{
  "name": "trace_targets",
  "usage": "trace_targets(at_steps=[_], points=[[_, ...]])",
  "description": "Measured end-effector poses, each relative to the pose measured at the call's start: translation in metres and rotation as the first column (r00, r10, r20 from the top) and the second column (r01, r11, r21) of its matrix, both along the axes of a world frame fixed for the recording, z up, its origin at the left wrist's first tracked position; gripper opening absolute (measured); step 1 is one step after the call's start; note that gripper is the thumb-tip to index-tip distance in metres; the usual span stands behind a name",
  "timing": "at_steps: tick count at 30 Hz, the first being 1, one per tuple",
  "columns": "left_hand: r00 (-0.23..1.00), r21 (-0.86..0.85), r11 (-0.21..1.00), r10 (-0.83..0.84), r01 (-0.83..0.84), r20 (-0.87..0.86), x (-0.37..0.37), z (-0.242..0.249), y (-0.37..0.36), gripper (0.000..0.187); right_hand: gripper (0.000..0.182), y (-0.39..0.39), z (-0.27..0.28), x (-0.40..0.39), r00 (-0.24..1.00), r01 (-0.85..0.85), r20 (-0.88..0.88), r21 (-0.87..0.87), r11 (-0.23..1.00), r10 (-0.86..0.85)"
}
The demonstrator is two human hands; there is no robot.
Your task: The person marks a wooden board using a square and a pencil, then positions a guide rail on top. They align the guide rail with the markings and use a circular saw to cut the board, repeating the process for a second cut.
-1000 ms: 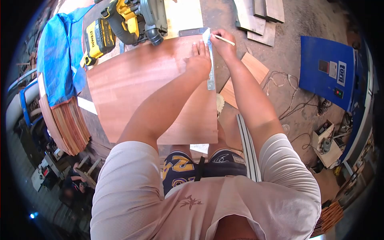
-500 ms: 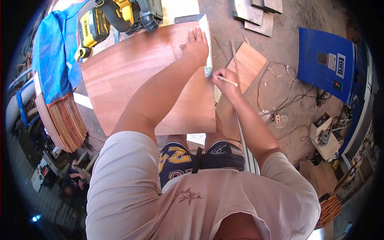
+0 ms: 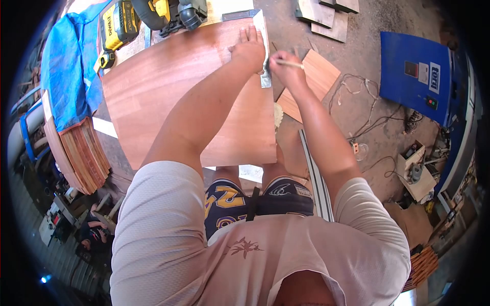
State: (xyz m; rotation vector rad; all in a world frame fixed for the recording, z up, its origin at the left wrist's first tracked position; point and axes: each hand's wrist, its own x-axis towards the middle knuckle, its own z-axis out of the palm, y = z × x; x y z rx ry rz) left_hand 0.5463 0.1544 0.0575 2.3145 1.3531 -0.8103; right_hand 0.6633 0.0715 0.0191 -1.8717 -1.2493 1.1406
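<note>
1. Lying flat near the far right corner of a broad reddish-brown board, the left hand has its fingers extended and slightly spread.
2. Just beside it is a metal square, its long blade running along the board's right edge and its darker stock across the far edge (glare whitens part of the blade). I cannot tell whether the fingers touch the metal.
3. Curled around a pale pencil, the right hand is just to the right of the blade; the pencil's blunt end points right, and its tip is hidden, so contact with the board cannot be told.
4. Beyond the board's far left edge sits a yellow-and-black power tool, partly cut off by the frame.
5. Left of the board, a blue tarp drapes over stacked wood.
6. Under the right forearm, a smaller wooden panel lies at an angle, with tangled cords to its right.
</note>
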Motion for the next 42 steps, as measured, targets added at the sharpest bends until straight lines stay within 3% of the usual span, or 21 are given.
trace_targets(at_steps=[4, 6, 7, 9, 10, 12, 13, 15, 17, 20, 23, 25, 27, 29, 31, 35, 37, 39, 40, 41, 42], points=[[1.000, 0.015, 1.000, 0.001, -0.001, -0.018, -0.005, 0.000, -0.002, 0.111, 0.014, 0.038, -0.021, 0.000, 0.991, 0.124, -0.066, 0.156, 0.980, -0.115], [0.999, 0.040, 0.998, 0.038, -0.039, 0.034, -0.010, 0.003, -0.005, 0.112, 0.020, 0.038, -0.044, 0.003, 0.930, 0.337, -0.225, 0.216, 0.916, -0.289], [0.999, 0.048, 0.998, 0.030, -0.032, 0.031, -0.011, 0.003, -0.004, 0.112, 0.020, 0.032, -0.048, -0.001, 0.927, 0.345, -0.230, 0.223, 0.912, -0.294], [0.994, 0.017, 0.998, 0.062, -0.063, 0.086, -0.017, 0.001, -0.006, 0.105, 0.027, 0.004, -0.050, -0.014, 0.955, 0.242, 0.062, 0.401, 0.884, -0.290], [0.995, 0.028, 0.998, 0.058, -0.060, 0.083, -0.020, 0.002, -0.006, 0.105, 0.027, -0.009, -0.054, -0.021, 0.954, 0.247, 0.054, 0.409, 0.878, -0.293], [0.987, 0.028, 0.994, 0.097, -0.101, 0.131, -0.023, 0.002, -0.010, 0.098, 0.031, -0.029, -0.059, -0.033, 0.978, 0.165, 0.088, 0.214, 0.963, -0.187], [0.987, 0.042, 0.994, 0.093, -0.100, 0.128, -0.027, 0.002, -0.014, 0.098, 0.031, -0.030, -0.051, -0.036, 0.978, 0.167, 0.082, 0.226, 0.960, -0.190], [0.942, 0.037, 0.979, 0.182, -0.200, 0.284, -0.036, -0.007, -0.028, 0.090, 0.033, -0.025, -0.034, -0.041, 0.957, 0.256, -0.109, -0.122, 0.959, -0.269], [0.919, 0.075, 0.980, 0.146, -0.186, 0.365, -0.054, -0.023, -0.055, 0.083, 0.033, -0.026, -0.044, -0.041, 0.961, 0.260, -0.075, -0.080, 0.962, -0.266], [0.880, 0.040, 0.985, 0.130, -0.167, 0.458, -0.096, -0.010, -0.108, 0.082, 0.034, -0.026, -0.050, -0.041, 0.967, 0.233, 0.070, 0.143, 0.962, -0.245], [0.850, 0.075, 0.967, 0.174, -0.242, 0.497, -0.163, -0.015, -0.160, 0.081, 0.033, -0.021, -0.058, -0.039, 0.941, 0.233, 0.215, 0.145, 0.962, -0.260], [0.802, 0.084, 0.924, 0.275, -0.373, 0.531, -0.214, -0.013, -0.190, 0.076, 0.032, -0.019, -0.070, -0.035, 0.934, 0.270, 0.194, 0.169, 0.948, -0.300], [0.797, 0.110, 0.872, 0.375, -0.476, 0.472, -0.262, -0.002, -0.210, 0.075, 0.030, -0.006, -0.044, -0.033, 0.906, 0.423, 0.022, -0.079, 0.903, -0.423], [0.777, 0.125, 0.819, 0.466, -0.560, 0.424, -0.308, 0.000, -0.224, 0.073, 0.028, 0.006, -0.067, -0.012, 0.866, 0.275, 0.337, 0.294, 0.915, -0.368], [0.709, 0.128, 0.732, 0.575, -0.669, 0.408, -0.350, -0.003, -0.230, 0.072, 0.027, 0.009, -0.026, -0.018, 0.898, 0.421, 0.000, 0.290, 0.859, -0.440], [0.697, 0.139, 0.717, 0.585, -0.684, 0.414, -0.413, -0.005, -0.223, 0.073, 0.035, -0.065, 0.040, -0.063, 0.865, 0.492, -0.192, 0.136, 0.860, -0.465], [0.634, 0.187, 0.620, 0.656, -0.762, 0.409, -0.444, -0.017, -0.213, 0.075, 0.035, -0.121, 0.069, -0.112, 0.956, 0.269, 0.067, 0.191, 0.944, -0.286], [0.632, 0.200, 0.610, 0.660, -0.767, 0.407, -0.474, -0.026, -0.203, 0.077, 0.034, -0.174, 0.029, -0.162, 0.938, 0.309, -0.118, -0.134, 0.941, -0.325], [0.633, 0.223, 0.598, 0.667, -0.769, 0.393, -0.487, -0.030, -0.196, 0.079, 0.033, -0.170, 0.052, -0.210, 0.980, 0.195, -0.025, -0.100, 0.976, -0.198], [0.664, 0.199, 0.647, 0.632, -0.736, 0.400, -0.496, -0.030, -0.195, 0.079, 0.030, -0.160, 0.060, -0.254, 0.980, 0.157, -0.103, -0.119, 0.980, -0.170], [0.655, 0.192, 0.643, 0.632, -0.741, 0.414, -0.502, -0.031, -0.195, 0.083, 0.031, -0.159, 0.038, -0.291, 0.980, 0.112, -0.165, 0.006, 0.994, -0.109]])
